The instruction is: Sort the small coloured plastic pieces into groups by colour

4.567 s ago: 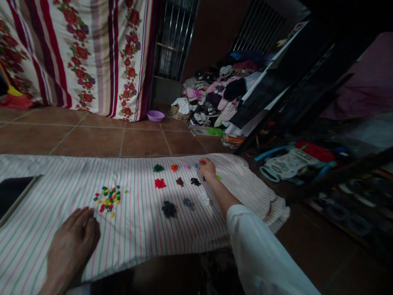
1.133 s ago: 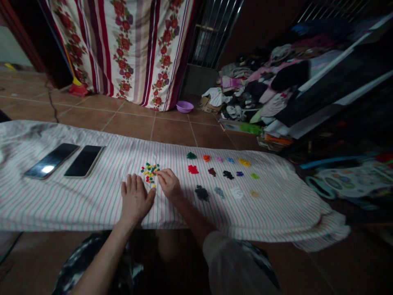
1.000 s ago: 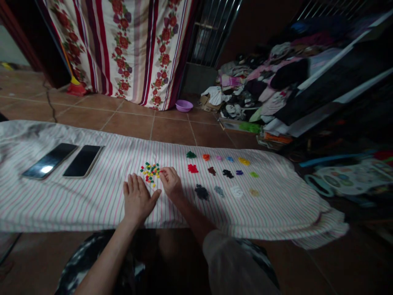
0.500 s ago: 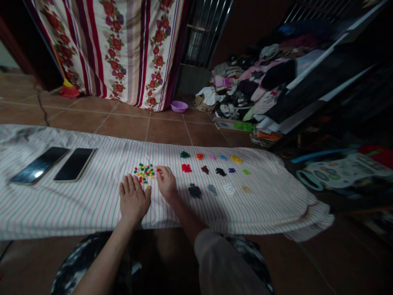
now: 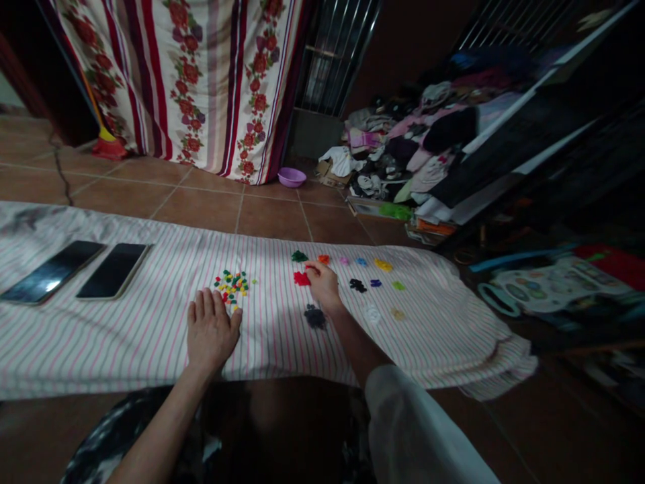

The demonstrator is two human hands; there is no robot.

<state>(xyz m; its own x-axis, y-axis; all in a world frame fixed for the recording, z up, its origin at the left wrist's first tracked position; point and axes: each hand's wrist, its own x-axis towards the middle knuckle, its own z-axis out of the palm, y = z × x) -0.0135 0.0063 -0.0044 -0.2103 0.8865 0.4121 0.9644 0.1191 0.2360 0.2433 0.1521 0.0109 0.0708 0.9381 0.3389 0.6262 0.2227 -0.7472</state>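
Observation:
My left hand (image 5: 211, 331) lies flat with spread fingers on the striped cloth (image 5: 272, 336), just below a mixed pile of small green, yellow, red and orange pieces (image 5: 232, 285). My right hand (image 5: 323, 282) is over the sorted piles, its fingertips pinched at the upper right of the red pile (image 5: 302, 278). What the pinch holds, if anything, is too small to make out. Close by are the dark green pile (image 5: 299, 256), the orange pile (image 5: 323, 259), the black pile (image 5: 358, 285) and the dark grey pile (image 5: 315, 316).
Two phones, one (image 5: 54, 272) beside another (image 5: 113, 271), lie on the left of the cloth. Further small piles, including a yellow one (image 5: 383, 265) and a white one (image 5: 372, 314), are at the right. A purple basin (image 5: 291, 177) stands on the floor beyond.
My right hand has moved right, from beside the mixed pile to the red pile. My left hand stays flat below the mixed pile. The view has shifted slightly.

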